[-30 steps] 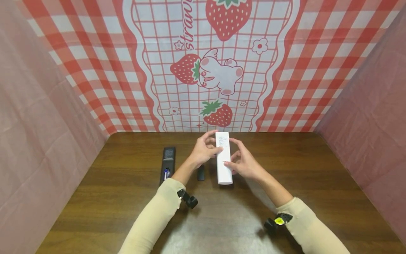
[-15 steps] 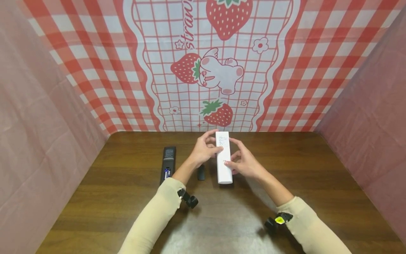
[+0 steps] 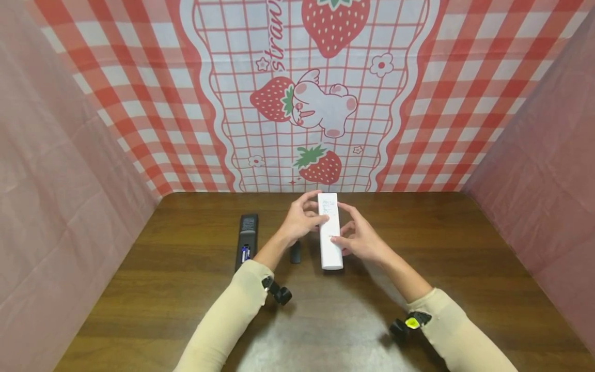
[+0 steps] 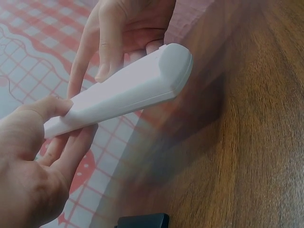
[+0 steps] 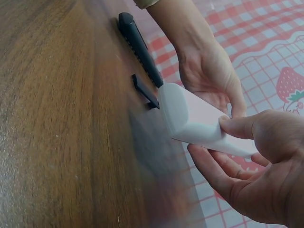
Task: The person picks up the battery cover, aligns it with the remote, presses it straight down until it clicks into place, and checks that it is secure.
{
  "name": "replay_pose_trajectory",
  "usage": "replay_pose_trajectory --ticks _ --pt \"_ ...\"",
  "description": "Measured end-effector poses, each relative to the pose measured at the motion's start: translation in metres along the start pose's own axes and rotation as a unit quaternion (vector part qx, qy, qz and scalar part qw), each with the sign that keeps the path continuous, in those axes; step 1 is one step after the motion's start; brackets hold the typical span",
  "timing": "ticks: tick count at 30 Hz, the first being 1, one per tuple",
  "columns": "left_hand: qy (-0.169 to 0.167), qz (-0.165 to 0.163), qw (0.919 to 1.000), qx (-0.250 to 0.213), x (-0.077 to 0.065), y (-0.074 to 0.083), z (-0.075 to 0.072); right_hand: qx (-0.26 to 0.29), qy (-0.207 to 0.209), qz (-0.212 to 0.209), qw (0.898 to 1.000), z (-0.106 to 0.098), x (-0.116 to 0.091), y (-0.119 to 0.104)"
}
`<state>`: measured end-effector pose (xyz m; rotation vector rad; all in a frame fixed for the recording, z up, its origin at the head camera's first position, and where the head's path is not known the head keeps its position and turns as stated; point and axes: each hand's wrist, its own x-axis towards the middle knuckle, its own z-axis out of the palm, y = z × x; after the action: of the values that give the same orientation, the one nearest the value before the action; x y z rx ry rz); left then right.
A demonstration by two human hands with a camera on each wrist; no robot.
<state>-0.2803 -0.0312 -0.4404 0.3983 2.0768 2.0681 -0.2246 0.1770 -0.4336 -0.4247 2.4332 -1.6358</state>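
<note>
Both hands hold a white remote control (image 3: 330, 253) above the table, its back with small printed text facing up in the head view. My left hand (image 3: 299, 221) grips its far part from the left, thumb on the back and fingers along the side and underneath. From the right, my right hand (image 3: 362, 238) pinches it nearer the middle, with the thumb tip by a small dark mark on the back. In the left wrist view the remote's rounded end (image 4: 175, 71) points away from the left hand. The right wrist view shows the right thumb on top and fingers below.
A black remote (image 3: 248, 232) lies face down at the left, its battery compartment open with batteries (image 3: 245, 253) inside. A small black cover (image 3: 295, 253) lies between it and the white remote. The wooden table (image 3: 325, 330) meets a strawberry-patterned cloth (image 3: 321, 103) at the back.
The white remote and both hands have shifted very slightly to the right in the head view. The grip of both hands looks the same.
</note>
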Motion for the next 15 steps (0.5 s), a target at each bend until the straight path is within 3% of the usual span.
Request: replay_pose_trajectory --ticks 15 --pt "-0.006 0.000 0.9999 0.015 0.002 0.005 0.010 -0.002 0.005 0.003 1.000 -0.011 -0.007 -0.001"
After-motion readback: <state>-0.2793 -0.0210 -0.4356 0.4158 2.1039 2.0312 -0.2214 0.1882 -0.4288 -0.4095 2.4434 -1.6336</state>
